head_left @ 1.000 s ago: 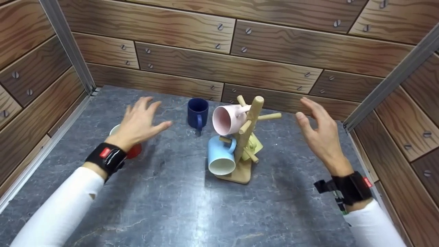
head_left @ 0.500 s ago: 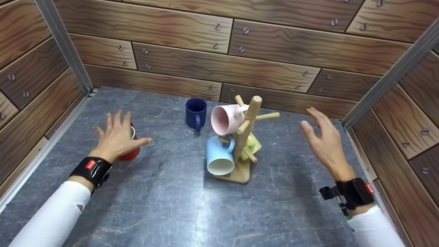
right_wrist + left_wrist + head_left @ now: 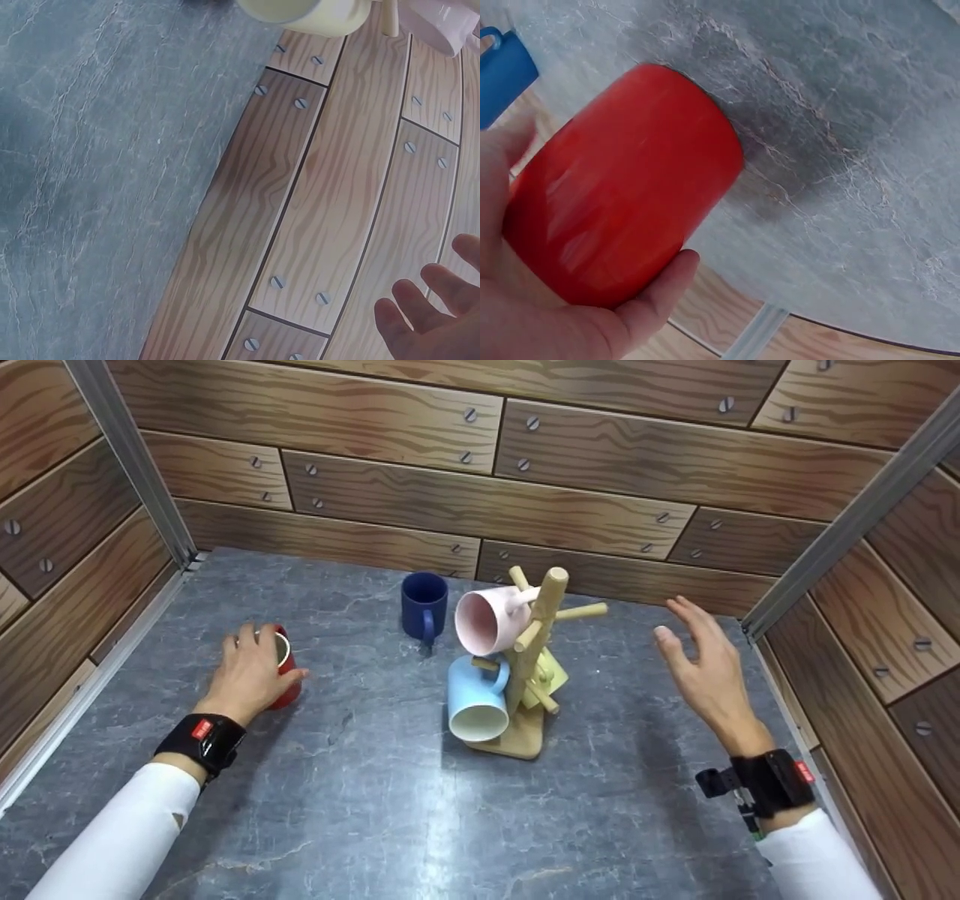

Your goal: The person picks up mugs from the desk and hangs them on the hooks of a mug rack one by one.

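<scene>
A red mug [image 3: 288,687] stands at the left of the grey table, its pale inside partly visible. My left hand [image 3: 244,679] reaches over it, thumb on the near side and fingers curled down on the far side. In the left wrist view, thumb and fingers hold the red mug [image 3: 630,180] from opposite sides. My right hand [image 3: 705,682] hovers at the right, holding nothing, with thumb and fingers spread. Nearest to it is a wooden mug tree [image 3: 547,611], where a pink mug [image 3: 491,619], a light blue mug [image 3: 474,696] and a yellow-green mug [image 3: 551,679] hang.
A dark blue mug [image 3: 421,611] stands upright behind and left of the mug tree. Wood-patterned walls [image 3: 390,495] with metal corner posts close in the table [image 3: 360,780] at the back and both sides.
My left hand has moved left and down from above the table to the red mug, and its spread fingers have curled around it. The right hand has dropped slightly, still spread.
</scene>
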`<state>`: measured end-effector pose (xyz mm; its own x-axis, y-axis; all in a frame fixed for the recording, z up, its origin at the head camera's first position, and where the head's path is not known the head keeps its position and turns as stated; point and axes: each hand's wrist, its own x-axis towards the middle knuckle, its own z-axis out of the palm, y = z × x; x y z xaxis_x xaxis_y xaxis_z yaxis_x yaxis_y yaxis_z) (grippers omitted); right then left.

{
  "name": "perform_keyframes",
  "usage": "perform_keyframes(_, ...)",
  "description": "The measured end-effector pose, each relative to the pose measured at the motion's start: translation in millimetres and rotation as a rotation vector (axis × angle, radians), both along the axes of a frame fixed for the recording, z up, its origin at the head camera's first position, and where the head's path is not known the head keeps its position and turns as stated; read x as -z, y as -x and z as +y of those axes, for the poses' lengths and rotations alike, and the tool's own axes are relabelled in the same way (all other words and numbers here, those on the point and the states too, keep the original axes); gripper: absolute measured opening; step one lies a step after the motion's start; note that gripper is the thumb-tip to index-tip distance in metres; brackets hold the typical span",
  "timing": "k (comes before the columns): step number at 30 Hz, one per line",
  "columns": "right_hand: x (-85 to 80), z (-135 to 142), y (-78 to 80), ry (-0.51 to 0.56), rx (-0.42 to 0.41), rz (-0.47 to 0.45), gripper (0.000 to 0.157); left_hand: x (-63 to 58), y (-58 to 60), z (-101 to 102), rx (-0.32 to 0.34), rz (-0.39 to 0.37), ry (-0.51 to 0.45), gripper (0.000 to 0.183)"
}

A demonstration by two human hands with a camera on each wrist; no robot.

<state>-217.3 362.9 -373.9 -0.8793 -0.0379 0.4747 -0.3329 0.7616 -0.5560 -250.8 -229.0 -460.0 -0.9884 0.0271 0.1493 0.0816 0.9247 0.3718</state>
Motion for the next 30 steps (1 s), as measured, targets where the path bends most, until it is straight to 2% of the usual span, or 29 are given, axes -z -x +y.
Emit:
perform_keyframes(3, 0.2, 1.1, 0.0, -0.003, 0.001, -0.001, 0.054, 0.6, 2.0, 1.3, 0.011, 0.064, 0.013, 0.079)
perform_keyframes(9, 3.4, 2.1, 0.5, -0.005, 0.004, -0.003, 0.054, 4.5, 3.9, 1.6, 0.055, 0.179, 0.089, 0.074)
perform_keyframes(12, 7.0, 1.7, 0.1, -0.007, -0.002, -0.012, 0.053, 5.8, 2.6, 0.4, 0.064, 0.191, 0.099, 0.074)
perform_keyframes(17, 12.7, 1.2, -1.7, -0.009, -0.023, -0.033, 0.053, 0.6, -2.9, -0.6, 0.042, 0.161, 0.017, 0.072)
perform_keyframes(22, 14.4, -1.4, -3.7, -0.012, -0.032, -0.047, 0.053, -12.6, -8.0, 3.4, 0.033, 0.184, -0.064, 0.070)
perform_keyframes(30, 12.7, -5.8, -4.4, -0.008, -0.042, -0.034, 0.050, -33.8, -20.3, 29.7, 0.065, 0.213, -0.226, 0.068)
